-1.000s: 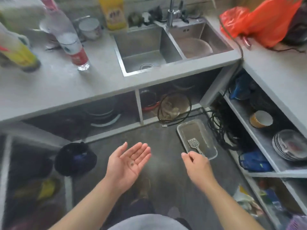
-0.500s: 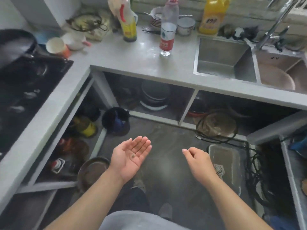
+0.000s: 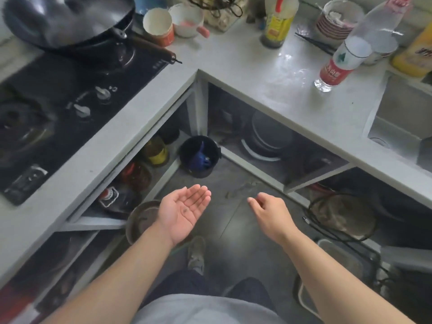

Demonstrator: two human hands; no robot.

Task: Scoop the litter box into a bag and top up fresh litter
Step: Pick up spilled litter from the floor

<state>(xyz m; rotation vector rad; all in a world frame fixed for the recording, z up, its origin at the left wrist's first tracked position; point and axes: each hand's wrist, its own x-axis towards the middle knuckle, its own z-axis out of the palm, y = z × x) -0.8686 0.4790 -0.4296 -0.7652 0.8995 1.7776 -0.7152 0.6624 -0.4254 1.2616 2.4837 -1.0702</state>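
My left hand (image 3: 184, 212) is held palm up over the grey floor, fingers straight, with a small dark crumb lying on the palm. My right hand (image 3: 271, 213) hovers beside it, fingers loosely curled and holding nothing. The clear plastic litter box (image 3: 339, 256) sits on the floor at the lower right, mostly hidden behind my right forearm; the scoop is not visible. A black bin (image 3: 199, 155) lined with a dark bag and holding a blue item stands on the floor in the counter corner, beyond both hands.
An L-shaped grey counter (image 3: 268, 90) wraps the left and back. It carries a black hob with a wok (image 3: 70, 19), cups, bottles (image 3: 343, 59) and a sink (image 3: 402, 127). Open shelves below hold pots, jars and a coil of black cable (image 3: 339, 216). My shoe (image 3: 196, 256) is on the floor.
My view has swung left, away from the litter box and sink, toward the hob and corner bin. Both hands keep the same pose; the litter box has slid to the lower right.
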